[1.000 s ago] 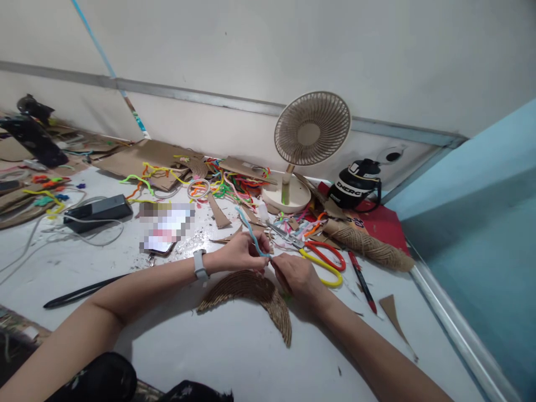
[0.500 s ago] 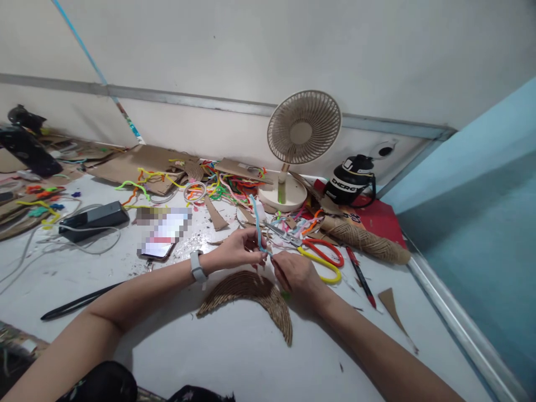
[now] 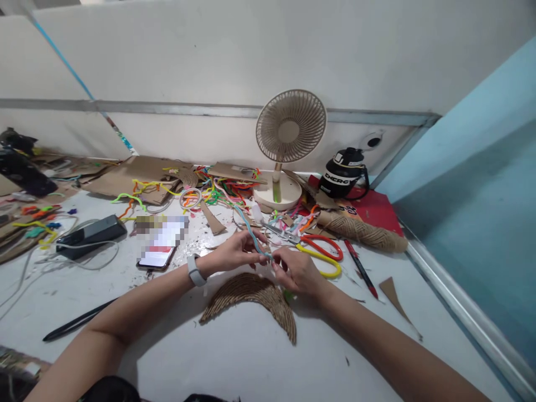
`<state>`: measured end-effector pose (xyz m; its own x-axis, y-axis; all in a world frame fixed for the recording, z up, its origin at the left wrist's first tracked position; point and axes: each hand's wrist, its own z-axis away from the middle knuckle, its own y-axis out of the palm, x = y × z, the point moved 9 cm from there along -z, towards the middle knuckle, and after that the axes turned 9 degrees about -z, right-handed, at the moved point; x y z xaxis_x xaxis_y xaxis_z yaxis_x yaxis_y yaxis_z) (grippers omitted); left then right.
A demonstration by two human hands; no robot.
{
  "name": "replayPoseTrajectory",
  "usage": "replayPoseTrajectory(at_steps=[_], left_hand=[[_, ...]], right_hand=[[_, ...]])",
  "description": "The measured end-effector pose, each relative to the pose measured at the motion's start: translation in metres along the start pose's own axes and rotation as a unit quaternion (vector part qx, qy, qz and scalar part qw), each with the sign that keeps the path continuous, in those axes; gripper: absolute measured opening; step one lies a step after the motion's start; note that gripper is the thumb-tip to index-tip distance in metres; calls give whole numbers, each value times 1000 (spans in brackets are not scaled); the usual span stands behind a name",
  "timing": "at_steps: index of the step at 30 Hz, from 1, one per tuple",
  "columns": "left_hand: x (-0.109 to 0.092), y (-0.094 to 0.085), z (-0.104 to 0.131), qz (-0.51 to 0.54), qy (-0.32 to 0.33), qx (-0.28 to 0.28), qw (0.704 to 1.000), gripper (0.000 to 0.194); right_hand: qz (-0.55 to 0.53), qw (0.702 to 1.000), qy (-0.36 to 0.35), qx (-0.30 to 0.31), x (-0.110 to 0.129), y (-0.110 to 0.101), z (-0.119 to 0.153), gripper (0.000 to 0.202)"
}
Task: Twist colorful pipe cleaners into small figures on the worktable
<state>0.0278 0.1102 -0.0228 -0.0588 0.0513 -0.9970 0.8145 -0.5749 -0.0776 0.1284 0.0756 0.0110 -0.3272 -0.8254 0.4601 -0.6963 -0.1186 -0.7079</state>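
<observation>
The left hand (image 3: 235,252), fingers loosely curled, is pinching a pale blue pipe cleaner (image 3: 250,228), whose long free end is slanting forward and leftward above that hand. The right hand (image 3: 300,272), nearly closed, is pinching the lower end beside the left fingertips. A twine-covered crescent (image 3: 245,289) is lying nearer the wearer (scissors (image 3: 292,238) are resting beyond the right hand).

White wall (image 3: 188,61) is standing behind the white desk (image 3: 201,357), crossed by a grey rail (image 3: 176,108); pale blue wall (image 3: 473,184) is flanking the desk's right edge.
</observation>
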Motion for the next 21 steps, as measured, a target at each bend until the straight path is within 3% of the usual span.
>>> replayPoseTrajectory(at_steps=[3, 6, 9, 13, 21], left_hand=[[1, 2, 0, 9, -5, 9, 1000, 42], [3, 1, -1, 14, -18, 6, 1000, 43], [5, 0, -2, 24, -26, 7, 999, 45], [12, -2, -4, 39, -37, 12, 998, 48], [19, 2, -4, 34, -64, 57, 996, 50]], right_hand=[[-63, 997, 47, -7, -5, -1, 0, 25], [-84, 994, 66, -20, -9, -2, -1, 25], [-67, 997, 20, -33, -2, -6, -4, 23], [44, 997, -58, -16, 14, -8, -7, 20], [119, 988, -85, 51, 21, -2, -8, 20]])
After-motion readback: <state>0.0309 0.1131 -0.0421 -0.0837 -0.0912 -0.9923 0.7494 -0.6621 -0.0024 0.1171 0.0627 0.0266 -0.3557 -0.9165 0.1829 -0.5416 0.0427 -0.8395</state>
